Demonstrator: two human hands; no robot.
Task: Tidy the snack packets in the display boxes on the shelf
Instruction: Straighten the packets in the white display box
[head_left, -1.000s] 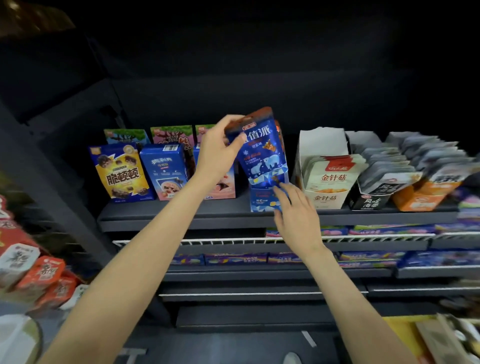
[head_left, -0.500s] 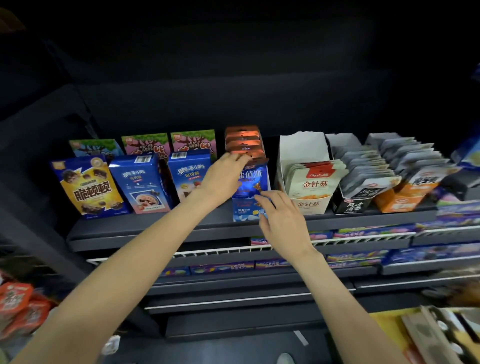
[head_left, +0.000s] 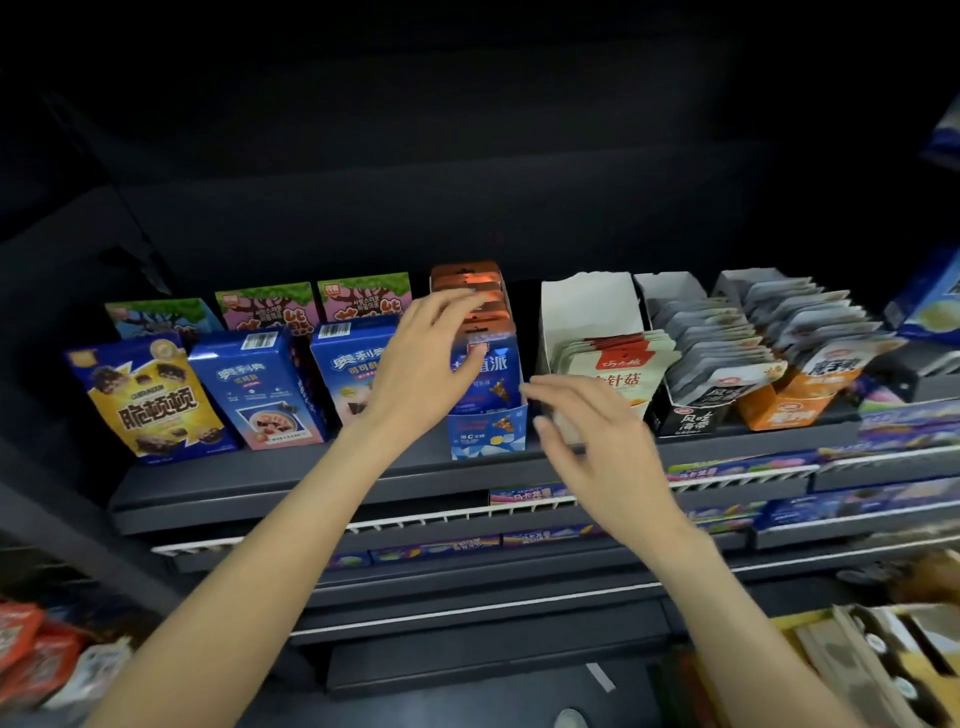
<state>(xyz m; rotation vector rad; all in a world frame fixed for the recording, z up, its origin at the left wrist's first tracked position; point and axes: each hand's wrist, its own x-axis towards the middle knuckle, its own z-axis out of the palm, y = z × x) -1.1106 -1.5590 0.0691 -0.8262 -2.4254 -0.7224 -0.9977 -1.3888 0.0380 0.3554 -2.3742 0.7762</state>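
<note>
On shelf (head_left: 311, 488): L hand (head_left: 421, 374) touches blue packets (head_left: 485, 364); R hand (head_left: 597, 441) open.

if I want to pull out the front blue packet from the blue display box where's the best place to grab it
Pinch the front blue snack packet by its orange top strip, coming from above. It stands upright in the blue cardboard display box, whose front wall covers its lower part, with more packets packed behind it, so probably only the top edge is free.

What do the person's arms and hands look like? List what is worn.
Both forearms are bare as far as the view shows: no sleeves, gloves, watch, bracelets or rings. The left hand and right hand have short, plain nails with no visible polish. The right fingertips are blurred.
</note>
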